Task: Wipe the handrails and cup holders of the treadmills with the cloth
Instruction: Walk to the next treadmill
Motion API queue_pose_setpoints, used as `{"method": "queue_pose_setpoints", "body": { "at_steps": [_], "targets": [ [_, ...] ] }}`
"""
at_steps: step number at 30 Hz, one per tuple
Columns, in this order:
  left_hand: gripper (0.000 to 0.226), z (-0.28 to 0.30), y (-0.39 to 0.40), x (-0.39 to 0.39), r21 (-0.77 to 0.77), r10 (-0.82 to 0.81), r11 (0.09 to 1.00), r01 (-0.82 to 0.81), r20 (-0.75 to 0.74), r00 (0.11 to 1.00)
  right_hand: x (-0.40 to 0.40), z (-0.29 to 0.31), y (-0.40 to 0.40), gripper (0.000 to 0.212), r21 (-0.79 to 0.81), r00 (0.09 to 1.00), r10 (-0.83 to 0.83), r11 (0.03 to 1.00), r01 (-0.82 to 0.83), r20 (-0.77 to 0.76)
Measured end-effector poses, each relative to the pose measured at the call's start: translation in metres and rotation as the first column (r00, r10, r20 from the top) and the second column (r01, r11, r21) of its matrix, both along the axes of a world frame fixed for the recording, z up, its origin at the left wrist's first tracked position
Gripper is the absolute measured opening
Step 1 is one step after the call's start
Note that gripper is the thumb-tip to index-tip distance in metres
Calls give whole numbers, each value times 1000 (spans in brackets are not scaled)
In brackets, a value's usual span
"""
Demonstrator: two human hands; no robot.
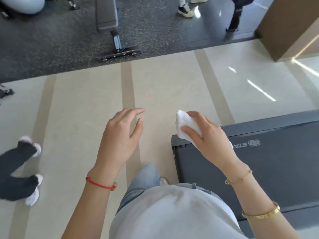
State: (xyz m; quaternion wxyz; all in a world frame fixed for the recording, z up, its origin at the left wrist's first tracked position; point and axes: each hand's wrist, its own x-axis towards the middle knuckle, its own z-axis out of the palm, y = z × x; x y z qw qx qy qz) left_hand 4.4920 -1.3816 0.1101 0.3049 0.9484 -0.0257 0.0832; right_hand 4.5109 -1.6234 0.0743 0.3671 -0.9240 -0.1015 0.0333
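My right hand (209,135) grips a crumpled white cloth (185,124), which sticks out past my thumb and fingers. It hovers over the rear corner of a dark grey treadmill deck (276,169) at the lower right. My left hand (120,135) floats above the beige floor with relaxed fingers and holds nothing. No handrail or cup holder is in view.
A black weight bench (110,23) stands on dark rubber flooring at the top. Another person's legs and white shoes (25,171) are at the left edge. More feet (185,10) stand at the top right. A brown pillar (290,26) rises at the upper right.
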Motion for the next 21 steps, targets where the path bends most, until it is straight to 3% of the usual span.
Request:
{"method": "queue_pose_setpoints", "body": {
  "at_steps": [10,21],
  "targets": [
    [25,-19,-1,216,22,-295,955,295,14,955,146,-17,-3,32,25,950,-310,950,311,-28],
    [27,-6,-57,439,55,-641,766,640,-5,768,291,-9,-27,34,31,800,-599,800,600,-33]
  ]
}}
